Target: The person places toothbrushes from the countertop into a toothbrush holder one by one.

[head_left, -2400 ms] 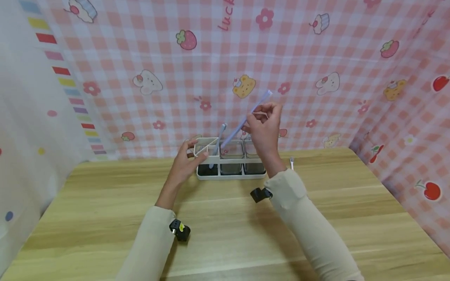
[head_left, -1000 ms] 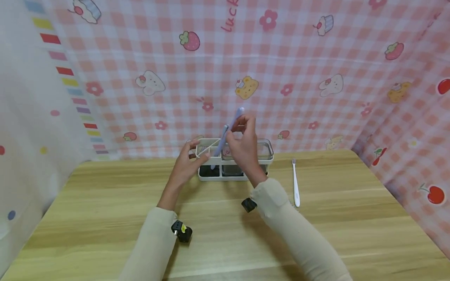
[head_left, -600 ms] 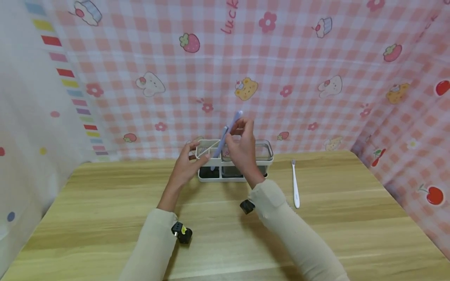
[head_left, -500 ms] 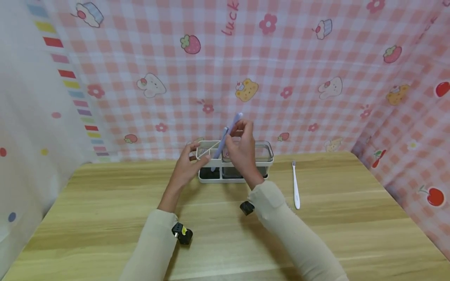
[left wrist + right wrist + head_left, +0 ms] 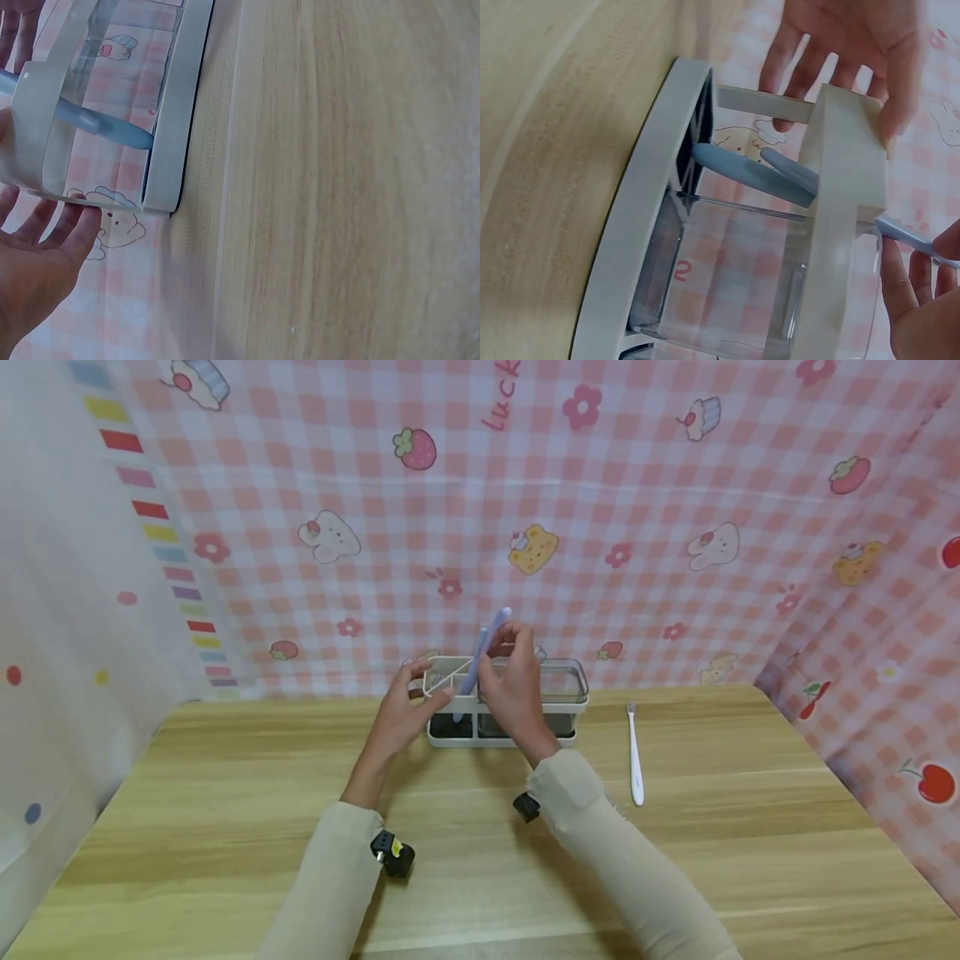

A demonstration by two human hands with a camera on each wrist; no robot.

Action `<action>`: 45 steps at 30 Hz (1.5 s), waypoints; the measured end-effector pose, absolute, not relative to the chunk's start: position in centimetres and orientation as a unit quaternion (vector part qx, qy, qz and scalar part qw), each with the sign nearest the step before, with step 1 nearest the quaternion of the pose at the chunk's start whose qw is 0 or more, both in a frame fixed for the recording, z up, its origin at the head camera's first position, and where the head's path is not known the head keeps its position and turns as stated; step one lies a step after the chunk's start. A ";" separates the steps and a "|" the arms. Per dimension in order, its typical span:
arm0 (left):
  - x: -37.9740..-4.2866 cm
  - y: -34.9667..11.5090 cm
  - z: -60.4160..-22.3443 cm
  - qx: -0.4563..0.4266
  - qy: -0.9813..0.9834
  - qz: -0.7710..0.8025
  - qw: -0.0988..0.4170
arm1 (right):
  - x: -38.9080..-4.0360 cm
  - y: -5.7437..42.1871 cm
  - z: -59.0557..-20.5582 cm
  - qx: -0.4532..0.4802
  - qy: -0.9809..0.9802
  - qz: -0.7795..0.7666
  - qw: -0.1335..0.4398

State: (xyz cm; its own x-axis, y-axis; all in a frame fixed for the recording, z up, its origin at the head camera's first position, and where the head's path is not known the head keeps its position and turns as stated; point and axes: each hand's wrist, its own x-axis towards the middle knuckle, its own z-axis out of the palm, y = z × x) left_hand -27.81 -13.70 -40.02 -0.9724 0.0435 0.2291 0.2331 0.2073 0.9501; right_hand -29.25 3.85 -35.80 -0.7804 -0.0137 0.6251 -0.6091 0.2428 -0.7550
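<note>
A white toothbrush holder stands at the back of the wooden table. My left hand grips its left end, thumb in front and fingers behind. Between the thumb and fingers of my right hand is a purple toothbrush, pinched below its head. It slants down through the holder's top frame into the left section. A blue toothbrush leans in that same section, its handle end at the dark base. In the right wrist view, the purple handle's lower end hangs short of the base, beside the blue one.
Clear plastic cups fill the middle and right of the holder. A white toothbrush lies on the wooden table to the right. Behind the table hangs a pink checked cloth.
The right hand has moved left and down, bringing the purple toothbrush from above the holder into its left section, lately sinking slightly further. The left hand has kept its grip on the holder.
</note>
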 end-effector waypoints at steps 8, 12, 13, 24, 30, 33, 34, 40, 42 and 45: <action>-28.0 -13.6 -39.9 -0.095 -0.770 -0.625 0.085 | -29.1 3.6 -36.4 0.215 -0.751 0.568 0.257; -27.9 -13.6 -39.7 -0.094 -0.767 -0.630 0.082 | -29.2 3.5 -36.7 0.216 -0.747 0.573 0.258; -27.9 -13.6 -39.6 -0.094 -0.766 -0.631 0.081 | -29.2 3.5 -36.7 0.216 -0.748 0.572 0.259; -28.0 -13.6 -39.7 -0.088 -0.774 -0.622 0.082 | -29.2 3.7 -37.0 0.227 -0.772 0.541 0.244; -28.2 -13.7 -39.8 -0.093 -0.772 -0.623 0.086 | -29.3 4.0 -36.8 0.226 -0.787 0.532 0.216; -28.2 -13.7 -39.8 -0.097 -0.771 -0.623 0.086 | -29.2 4.1 -36.7 0.219 -0.792 0.532 0.206; -28.1 -13.7 -39.9 -0.098 -0.771 -0.624 0.085 | -29.2 4.1 -36.7 0.217 -0.794 0.530 0.204; -27.4 -13.5 -38.9 -0.096 -0.766 -0.632 0.068 | -28.9 4.2 -36.7 0.219 -0.800 0.521 0.200; -27.3 -13.5 -38.9 -0.097 -0.768 -0.630 0.071 | -28.9 4.3 -36.6 0.222 -0.800 0.522 0.196; -27.3 -13.6 -39.1 -0.096 -0.772 -0.623 0.077 | -28.8 4.4 -36.6 0.225 -0.798 0.527 0.187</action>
State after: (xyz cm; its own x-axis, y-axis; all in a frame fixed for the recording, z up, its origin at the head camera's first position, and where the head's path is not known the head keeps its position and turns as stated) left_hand -27.32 -13.56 -39.08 -0.9697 0.0514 0.2387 0.2442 0.2051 0.9478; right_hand -28.76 4.38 -36.62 -0.8290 -0.1625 0.5350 -0.5559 0.3432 -0.7571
